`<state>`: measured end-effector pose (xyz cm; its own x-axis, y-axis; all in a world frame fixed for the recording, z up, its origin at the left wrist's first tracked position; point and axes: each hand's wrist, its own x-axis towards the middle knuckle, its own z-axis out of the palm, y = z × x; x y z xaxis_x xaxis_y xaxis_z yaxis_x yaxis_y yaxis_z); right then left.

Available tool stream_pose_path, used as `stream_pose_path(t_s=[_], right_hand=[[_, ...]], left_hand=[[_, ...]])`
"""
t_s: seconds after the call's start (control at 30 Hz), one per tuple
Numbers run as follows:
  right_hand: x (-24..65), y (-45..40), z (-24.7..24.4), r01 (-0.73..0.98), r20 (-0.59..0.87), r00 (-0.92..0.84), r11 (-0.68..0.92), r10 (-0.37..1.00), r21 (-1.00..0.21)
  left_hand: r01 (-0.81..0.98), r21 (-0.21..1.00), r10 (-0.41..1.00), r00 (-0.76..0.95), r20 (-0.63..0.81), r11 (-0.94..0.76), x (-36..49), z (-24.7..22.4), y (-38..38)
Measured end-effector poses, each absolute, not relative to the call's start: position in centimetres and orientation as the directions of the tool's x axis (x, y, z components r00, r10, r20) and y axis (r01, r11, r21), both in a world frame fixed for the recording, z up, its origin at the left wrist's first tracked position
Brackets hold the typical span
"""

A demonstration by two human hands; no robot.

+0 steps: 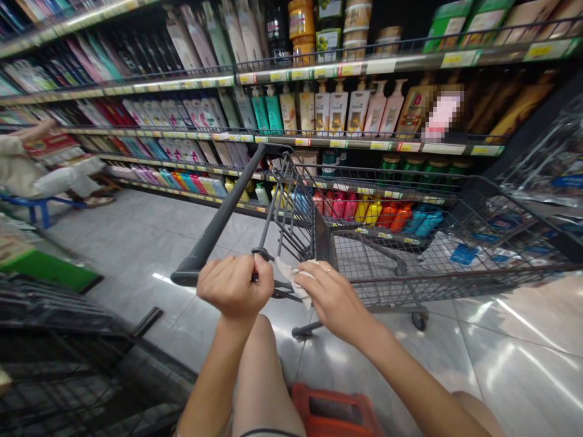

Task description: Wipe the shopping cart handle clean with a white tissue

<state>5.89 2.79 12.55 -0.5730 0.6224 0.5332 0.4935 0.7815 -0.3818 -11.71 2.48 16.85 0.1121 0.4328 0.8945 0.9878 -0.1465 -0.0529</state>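
Observation:
A dark grey wire shopping cart [364,249] stands in front of me, its handle end turned to the left. My left hand [234,285] is wrapped in a fist around the cart's frame near the end of the handlebar [218,224]. In my right hand [325,291] a crumpled whitish cloth or tissue [300,284] is pinched against the cart's near top rail. A ring shows on one right finger. The part of the frame inside each grip is hidden by the fingers.
Shelves of shampoo and lotion bottles [337,109] run behind the cart. A seated person [40,158] is at far left by a blue stool [43,209]. A red-orange plastic stool [337,413] is below me. Dark crates [82,364] stand at lower left, plastic-wrapped packs [542,176] at right.

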Motion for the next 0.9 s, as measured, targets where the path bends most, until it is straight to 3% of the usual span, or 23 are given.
stream_pose_path(t_s=[0.23, 0.47, 0.53, 0.73, 0.9], right_hand=[[10.0, 3.0, 11.2, 0.513, 0.609, -0.509, 0.782, 0.608, -0.353], [14.4, 3.1, 10.4, 0.531, 0.560, -0.417, 0.692, 0.716, -0.490], [14.9, 3.1, 10.5, 0.504, 0.583, -0.341, 0.667, 0.738, -0.549], [13.0, 1.8, 12.0, 0.349, 0.642, 0.111, 0.575, 0.759, -0.740], [9.1, 1.1, 11.1, 0.322, 0.674, 0.155, 0.608, 0.722, -0.726]], left_hand=[[0.989, -0.068, 0.401, 0.117, 0.908, -0.134, -11.7, 16.5, 2.7], [0.989, -0.021, 0.422, 0.082, 0.903, -0.148, -11.5, 16.4, 2.7], [0.988, -0.026, 0.414, 0.088, 0.906, -0.154, -11.3, 16.5, 2.6], [0.996, 0.026, 0.435, 0.015, 0.900, -0.088, -10.3, 16.6, 2.5], [0.995, -0.005, 0.435, 0.047, 0.899, -0.097, -10.2, 16.6, 2.5]])
